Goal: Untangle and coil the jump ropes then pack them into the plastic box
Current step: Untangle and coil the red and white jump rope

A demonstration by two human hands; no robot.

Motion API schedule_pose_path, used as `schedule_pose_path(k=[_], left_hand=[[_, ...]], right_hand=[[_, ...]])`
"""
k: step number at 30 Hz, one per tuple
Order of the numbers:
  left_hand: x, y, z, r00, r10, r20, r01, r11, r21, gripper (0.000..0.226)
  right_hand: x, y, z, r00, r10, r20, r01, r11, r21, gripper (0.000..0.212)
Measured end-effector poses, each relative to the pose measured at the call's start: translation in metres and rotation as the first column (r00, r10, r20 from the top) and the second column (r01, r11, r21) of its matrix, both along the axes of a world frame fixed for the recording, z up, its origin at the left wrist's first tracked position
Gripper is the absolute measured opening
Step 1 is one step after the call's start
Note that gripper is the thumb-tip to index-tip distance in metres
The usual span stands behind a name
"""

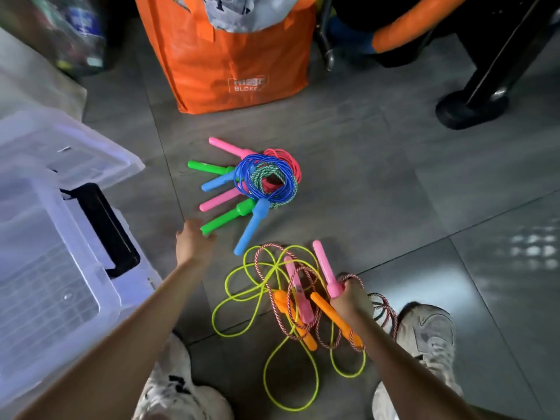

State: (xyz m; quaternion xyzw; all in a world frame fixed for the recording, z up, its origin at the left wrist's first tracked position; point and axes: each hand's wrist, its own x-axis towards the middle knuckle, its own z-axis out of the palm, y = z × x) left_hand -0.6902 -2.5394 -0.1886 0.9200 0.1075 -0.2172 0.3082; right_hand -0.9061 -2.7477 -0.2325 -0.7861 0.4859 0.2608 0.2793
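My right hand (348, 300) grips a pink handle (325, 269); my left hand (194, 239) is at a green handle (225, 216) (blurred, I cannot tell its grip).

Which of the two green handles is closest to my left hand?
The lower green handle, beside the long blue handle; your left hand is at its tip. The upper green handle lies farther away.

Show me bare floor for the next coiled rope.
Bare floor lies right of the coiled ropes, out to the black stand base, and in a strip between them and the orange bag. Crowded: the loose tangle by the shoes, and the gap beside the plastic box.
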Motion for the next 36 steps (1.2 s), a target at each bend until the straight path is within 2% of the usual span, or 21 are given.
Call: schedule_pose_path(k=[3,5,7,8,9,10,11,12,13,14,15,17,18,20,22,25,27,29,34,36], left_hand=[[-0.018,-0.004,0.024,0.998,-0.058,-0.005,0.057,0.998,-0.030,0.033],[-0.027,-0.011,0.045,0.982,-0.183,0.040,0.184,0.982,-0.046,0.032],[-0.037,-0.020,0.077,0.916,-0.362,0.172,0.373,0.927,-0.038,0.032],[-0.043,-0.025,0.094,0.825,-0.477,0.303,0.498,0.867,0.010,0.033],[-0.050,-0.031,0.112,0.678,-0.609,0.412,0.629,0.770,0.105,0.036],[-0.060,-0.036,0.130,0.487,-0.726,0.485,0.731,0.643,0.228,0.041],[-0.073,-0.040,0.147,0.293,-0.801,0.521,0.792,0.509,0.336,0.048],[-0.087,-0.044,0.162,0.155,-0.837,0.525,0.822,0.404,0.402,0.053],[-0.100,-0.046,0.176,0.092,-0.847,0.523,0.842,0.347,0.413,0.056],[-0.111,-0.046,0.189,0.094,-0.838,0.538,0.863,0.338,0.377,0.054],[-0.118,-0.045,0.203,0.145,-0.822,0.551,0.879,0.363,0.310,0.049],[-0.123,-0.043,0.234,0.322,-0.770,0.551,0.856,0.486,0.178,0.043],[-0.124,-0.041,0.250,0.416,-0.746,0.520,0.818,0.556,0.144,0.043],[-0.123,-0.035,0.279,0.499,-0.712,0.494,0.703,0.666,0.249,0.042],[-0.116,-0.023,0.306,0.559,-0.634,0.534,0.587,0.758,0.286,0.042],[-0.088,-0.001,0.342,0.678,-0.435,0.592,0.415,0.892,0.181,0.039],[-0.071,0.013,0.363,0.734,-0.351,0.582,0.331,0.932,0.146,0.044],[-0.064,0.024,0.382,0.758,-0.338,0.558,0.318,0.938,0.136,0.046],[-0.061,0.037,0.401,0.780,-0.439,0.446,0.471,0.881,0.043,0.035],[-0.070,0.039,0.411,0.762,-0.461,0.455,0.525,0.851,-0.016,0.031]], right_hand=[[0.002,0.000,0.021,0.992,-0.057,0.113,0.056,0.998,0.014,0.033],[0.009,-0.002,0.052,0.969,-0.049,0.241,0.035,0.997,0.065,0.034],[0.016,-0.005,0.090,0.922,-0.054,0.383,-0.024,0.980,0.198,0.035],[0.020,-0.005,0.114,0.898,-0.052,0.437,-0.070,0.963,0.259,0.036],[0.023,-0.005,0.139,0.882,-0.035,0.469,-0.128,0.942,0.311,0.036],[0.024,-0.004,0.165,0.875,-0.027,0.484,-0.173,0.915,0.364,0.036],[0.024,-0.003,0.188,0.876,-0.030,0.481,-0.197,0.889,0.414,0.035],[0.023,-0.001,0.211,0.869,-0.045,0.493,-0.211,0.867,0.451,0.032],[0.020,0.001,0.233,0.856,-0.070,0.512,-0.215,0.853,0.476,0.027],[0.017,0.003,0.253,0.837,-0.111,0.536,-0.211,0.839,0.502,0.022],[0.012,0.003,0.269,0.810,-0.169,0.562,-0.203,0.818,0.538,0.021],[-0.001,0.003,0.301,0.732,-0.305,0.610,-0.195,0.763,0.616,0.028],[-0.009,0.002,0.315,0.694,-0.331,0.640,-0.200,0.766,0.612,0.030],[-0.029,-0.003,0.333,0.670,-0.268,0.692,-0.181,0.846,0.502,0.023],[-0.048,-0.007,0.342,0.692,-0.160,0.704,-0.168,0.913,0.372,0.004],[-0.064,-0.016,0.352,0.713,-0.088,0.696,-0.134,0.957,0.258,0.020],[-0.066,-0.024,0.369,0.682,-0.039,0.730,-0.107,0.983,0.152,0.023],[-0.061,-0.025,0.401,0.577,-0.021,0.817,-0.090,0.992,0.088,0.022],[-0.037,0.003,0.532,0.154,-0.152,0.976,-0.216,0.959,0.183,0.016],[-0.030,0.016,0.587,0.043,-0.062,0.997,-0.269,0.961,0.071,0.015]])
